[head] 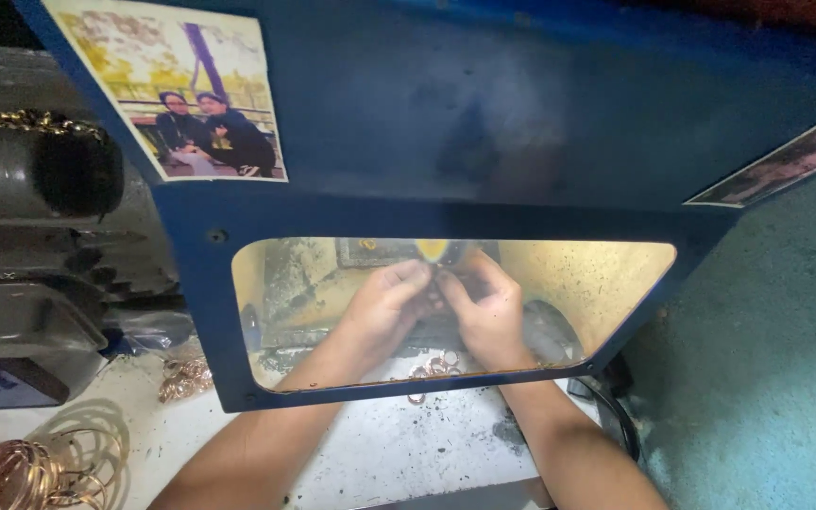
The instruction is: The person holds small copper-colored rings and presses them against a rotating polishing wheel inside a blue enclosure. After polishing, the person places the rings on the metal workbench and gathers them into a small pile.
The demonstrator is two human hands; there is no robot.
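While I look thru the clear window (597, 283) of the blue guard (484, 123), both my hands meet behind it. My left hand (384, 307) and right hand (488, 312) have fingertips pinched together on a small piece (too tiny & blurred to say what) just under a yellow glow (433, 249). Copper-coloured rings (434, 366) lie on the white bench (399, 449) below my wrists. More rings w/ wire loops (25, 472) sit far left. Photo (191, 90) stuck on the guard's top left.
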